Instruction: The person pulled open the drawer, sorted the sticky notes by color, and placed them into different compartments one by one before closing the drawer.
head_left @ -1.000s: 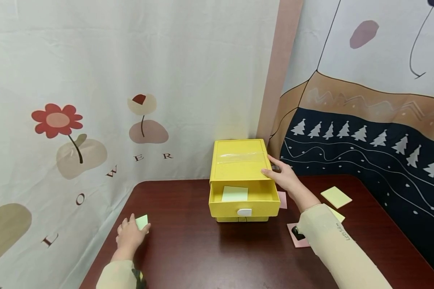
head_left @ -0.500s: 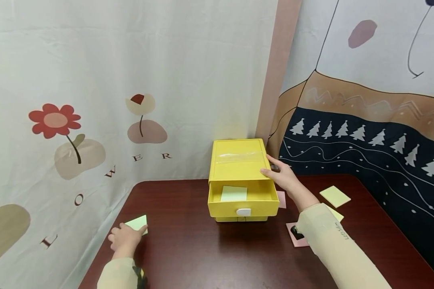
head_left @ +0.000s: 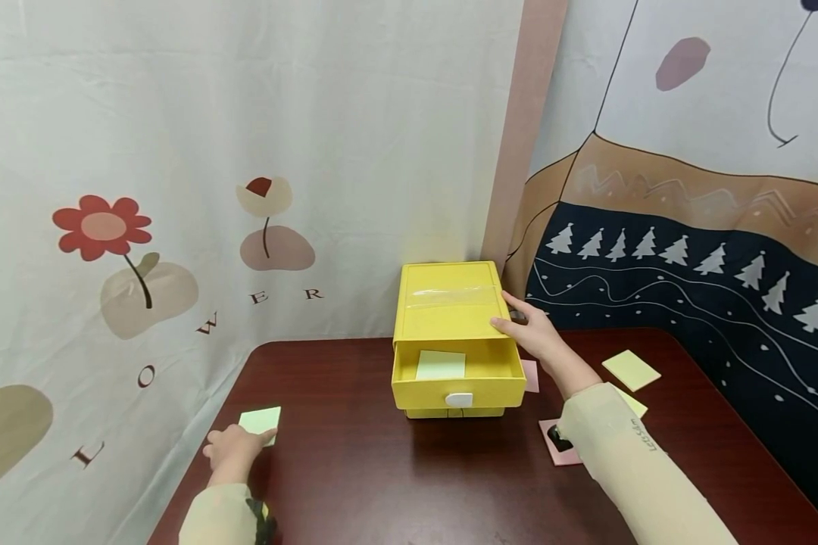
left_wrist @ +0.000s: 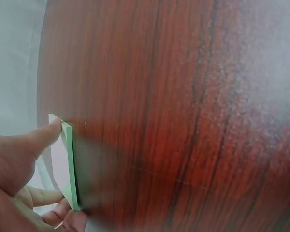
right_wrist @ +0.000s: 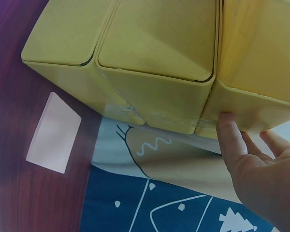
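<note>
At the table's left side my left hand (head_left: pixel 234 454) pinches a pale green sticky note pad (head_left: pixel 260 421). In the left wrist view, the thumb lies on one edge of the pad (left_wrist: pixel 63 162) and fingers on the opposite edge, just over the wood. A yellow drawer box (head_left: pixel 450 303) stands at the back, its top drawer (head_left: pixel 423 395) pulled out. Inside that drawer lies another pale green pad (head_left: pixel 441 365). My right hand (head_left: pixel 541 337) rests against the box's upper right side with extended fingers, some partly hidden behind it in the right wrist view.
A pink pad (head_left: pixel 532 376) lies right of the box. Nearer, another pink pad (head_left: pixel 560 456) has a black object (head_left: pixel 560 439) on it, partly behind the right sleeve. Two yellow pads (head_left: pixel 632 371) lie farther right. Printed cloth (head_left: pixel 354 151) hangs behind the table.
My left hand has shifted slightly left and turned, so more of the green pad's face shows. The right hand and the drawer box stay in place.
</note>
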Motion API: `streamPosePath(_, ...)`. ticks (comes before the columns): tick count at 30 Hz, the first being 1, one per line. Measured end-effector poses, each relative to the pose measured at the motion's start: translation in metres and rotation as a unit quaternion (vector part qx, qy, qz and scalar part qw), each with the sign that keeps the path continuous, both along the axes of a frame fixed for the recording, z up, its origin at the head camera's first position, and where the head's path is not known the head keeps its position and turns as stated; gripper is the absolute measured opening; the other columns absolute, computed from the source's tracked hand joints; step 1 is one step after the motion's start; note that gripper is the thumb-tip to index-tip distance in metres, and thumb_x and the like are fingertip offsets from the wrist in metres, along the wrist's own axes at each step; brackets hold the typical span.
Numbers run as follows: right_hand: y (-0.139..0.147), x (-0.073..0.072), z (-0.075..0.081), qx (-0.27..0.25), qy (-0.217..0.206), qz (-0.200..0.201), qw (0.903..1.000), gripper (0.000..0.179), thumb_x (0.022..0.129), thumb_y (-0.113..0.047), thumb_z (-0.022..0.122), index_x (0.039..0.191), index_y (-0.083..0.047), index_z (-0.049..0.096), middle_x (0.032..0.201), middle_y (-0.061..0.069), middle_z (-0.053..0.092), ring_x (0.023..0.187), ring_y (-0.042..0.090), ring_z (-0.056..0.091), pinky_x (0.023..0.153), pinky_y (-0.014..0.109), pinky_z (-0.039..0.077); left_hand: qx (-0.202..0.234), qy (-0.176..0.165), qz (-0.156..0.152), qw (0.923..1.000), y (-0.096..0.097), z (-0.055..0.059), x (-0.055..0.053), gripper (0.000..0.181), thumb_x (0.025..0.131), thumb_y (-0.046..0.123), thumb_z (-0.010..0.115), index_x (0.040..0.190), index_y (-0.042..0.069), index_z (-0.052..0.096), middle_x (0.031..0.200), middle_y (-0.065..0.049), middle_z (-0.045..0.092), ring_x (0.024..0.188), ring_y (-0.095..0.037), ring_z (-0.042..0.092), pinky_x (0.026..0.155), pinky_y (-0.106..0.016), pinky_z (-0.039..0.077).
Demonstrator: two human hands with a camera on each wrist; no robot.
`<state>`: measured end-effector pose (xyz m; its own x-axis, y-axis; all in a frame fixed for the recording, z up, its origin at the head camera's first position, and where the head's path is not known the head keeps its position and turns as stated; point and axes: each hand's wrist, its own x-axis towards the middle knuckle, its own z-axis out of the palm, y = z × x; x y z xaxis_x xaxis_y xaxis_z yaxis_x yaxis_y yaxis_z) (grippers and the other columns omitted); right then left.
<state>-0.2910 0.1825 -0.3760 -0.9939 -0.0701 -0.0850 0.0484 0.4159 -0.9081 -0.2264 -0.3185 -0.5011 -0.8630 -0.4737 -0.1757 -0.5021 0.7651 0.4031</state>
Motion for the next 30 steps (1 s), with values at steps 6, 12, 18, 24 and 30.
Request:
streamPosePath(6, 0.0, -0.001, -0.001, 0.003, -0.003, -0.001, 1.0, 0.076, 0.09, -0.04, 0.062, 0.152, -0.023, 0.022, 0.157, 0.016, 0.016, 0.141, 0.037, 0.021, 0.111, 0.062, 0.021, -0.015, 0.011, -0.006, 0.9998, -0.004, -0.004, -0.001, 0.083, 0.075, 0.047, 0.073, 0.109, -0.024, 0.049, 0.098, -0.041, 0.037, 0.094, -0.054, 0.035, 0.071, -0.053, 0.04)
streamPosePath(12, -0.001, -0.001, 0.0, 0.0, -0.002, -0.002, 1.0, 0.077, 0.089, -0.04, 0.063, 0.152, -0.022, 0.023, 0.157, 0.015, 0.017, 0.142, 0.037, 0.02, 0.111, 0.061, 0.021, 0.02, 0.057, 0.031, 0.9977, -0.002, -0.008, 0.001, 0.086, 0.07, 0.041, 0.079, 0.118, -0.019, 0.04, 0.106, -0.039, 0.033, 0.102, -0.055, 0.033, 0.073, -0.06, 0.041)
streamPosePath(18, -0.001, -0.001, 0.0, -0.001, -0.004, -0.005, 1.0, 0.076, 0.09, -0.04, 0.062, 0.152, -0.022, 0.022, 0.157, 0.015, 0.016, 0.142, 0.037, 0.02, 0.111, 0.061, 0.02, 0.047, 0.154, 0.034, 0.9863, -0.001, -0.015, 0.003, 0.068, 0.075, 0.023, 0.077, 0.122, -0.012, 0.042, 0.115, -0.038, 0.032, 0.106, -0.056, 0.033, 0.077, -0.062, 0.038)
streamPosePath(24, -0.001, -0.001, 0.0, 0.002, -0.005, -0.005, 1.0, 0.076, 0.09, -0.04, 0.062, 0.152, -0.023, 0.022, 0.157, 0.015, 0.016, 0.142, 0.037, 0.02, 0.111, 0.061, 0.02, 0.049, 0.198, 0.015, 0.9789, -0.001, -0.019, 0.0, 0.054, 0.079, 0.012, 0.071, 0.124, -0.006, 0.047, 0.118, -0.037, 0.034, 0.106, -0.054, 0.036, 0.082, -0.061, 0.037)
streamPosePath(30, -0.001, -0.001, 0.0, 0.0, -0.006, -0.008, 0.9999, 0.075, 0.09, -0.04, 0.062, 0.152, -0.023, 0.023, 0.157, 0.015, 0.016, 0.142, 0.037, 0.02, 0.112, 0.06, 0.02, 0.025, 0.193, -0.012, 0.9807, 0.001, -0.017, -0.004, 0.045, 0.086, 0.01, 0.064, 0.127, 0.004, 0.047, 0.114, -0.031, 0.043, 0.102, -0.05, 0.045, 0.074, -0.057, 0.041)
